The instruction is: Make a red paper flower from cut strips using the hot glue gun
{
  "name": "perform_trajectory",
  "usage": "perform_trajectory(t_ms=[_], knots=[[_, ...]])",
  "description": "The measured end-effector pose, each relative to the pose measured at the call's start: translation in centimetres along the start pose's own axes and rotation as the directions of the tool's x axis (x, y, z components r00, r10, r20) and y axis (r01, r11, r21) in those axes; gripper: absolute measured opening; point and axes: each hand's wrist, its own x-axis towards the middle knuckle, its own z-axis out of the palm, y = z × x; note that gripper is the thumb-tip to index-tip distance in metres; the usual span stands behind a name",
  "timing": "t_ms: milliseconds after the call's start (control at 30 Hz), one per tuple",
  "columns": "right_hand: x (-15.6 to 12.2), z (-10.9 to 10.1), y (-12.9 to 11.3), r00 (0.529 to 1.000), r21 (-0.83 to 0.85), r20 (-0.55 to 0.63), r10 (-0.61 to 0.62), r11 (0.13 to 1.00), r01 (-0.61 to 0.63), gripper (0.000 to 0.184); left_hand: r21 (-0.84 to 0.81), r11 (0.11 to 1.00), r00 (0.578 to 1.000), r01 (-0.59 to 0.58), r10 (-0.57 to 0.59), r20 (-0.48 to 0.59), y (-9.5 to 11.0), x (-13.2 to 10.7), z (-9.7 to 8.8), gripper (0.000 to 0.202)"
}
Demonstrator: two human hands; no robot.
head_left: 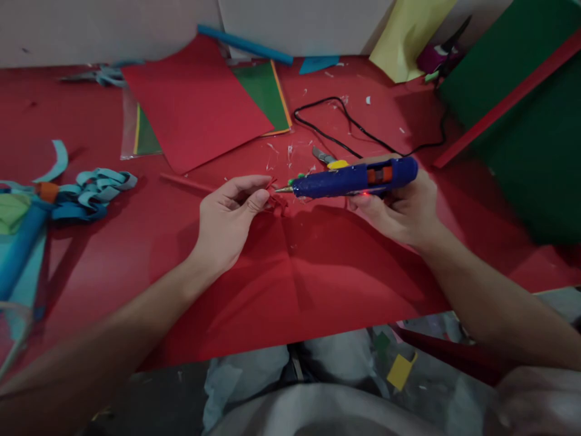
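Observation:
My right hand (403,206) is wrapped round a blue glue gun (336,181), its metal nozzle pointing left and a small red light glowing on its side. Between the thumb and fingers of my left hand (231,212) is a small red paper piece (280,207) with thin curled strips. The nozzle tip is right beside that piece; whether they touch I cannot tell. Under both hands lies a large creased red sheet (272,303). Behind the glue gun is a cutter knife (323,155) with a yellow part, partly hidden.
A red sheet (195,103) lies over green sheets in a plastic sleeve, with scissors (100,75) nearby. Blue curled paper strips (97,188) are at left. A black cord (363,128) loops behind the glue gun. A green board (526,145) stands at right, near a yellow paper (403,42).

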Motion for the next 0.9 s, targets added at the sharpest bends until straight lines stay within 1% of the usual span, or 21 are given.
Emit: perform_trajectory(t_ms=[100,200,267,333,500,633,733,900], knots=[[0.1,0.1,-0.1,0.985,-0.086,0.031,-0.167,0.982,0.169,0.034,-0.012,1.0,1.0,-0.006,0.007,0.017,0.0,0.0,0.0,0.04],[0.3,0.2,0.0,0.975,-0.128,0.048,-0.216,0.967,0.22,0.029,-0.002,1.0,1.0,-0.002,0.002,0.02,-0.1,0.0,-0.1,0.041],[0.5,0.2,-0.1,0.973,-0.15,0.057,-0.225,0.961,0.231,0.024,0.008,1.0,1.0,0.002,-0.002,0.019,-0.1,0.0,-0.1,0.042],[0.6,0.2,-0.2,0.974,-0.171,0.063,-0.22,0.959,0.228,0.024,0.021,1.0,1.0,0.004,-0.004,0.019,-0.1,0.0,-0.1,0.044],[0.8,0.0,-0.2,0.975,-0.242,0.148,-0.168,0.949,0.2,0.038,0.037,0.999,0.999,0.001,-0.002,0.035,-0.1,-0.1,-0.1,0.042],[0.8,-0.1,-0.2,0.945,-0.256,0.236,-0.228,0.923,0.287,0.041,0.004,1.0,0.999,0.008,-0.009,0.035,-0.1,0.0,-0.1,0.038],[0.7,-0.2,-0.5,0.927,-0.252,0.282,-0.246,0.914,0.319,0.041,0.003,1.0,0.999,0.027,-0.027,0.02,0.0,0.0,0.1,0.035],[0.3,-0.2,-1.1,0.941,-0.256,0.304,-0.149,0.939,0.231,0.048,-0.012,1.0,1.0,0.018,-0.017,0.022,0.1,0.0,0.2,0.037]])
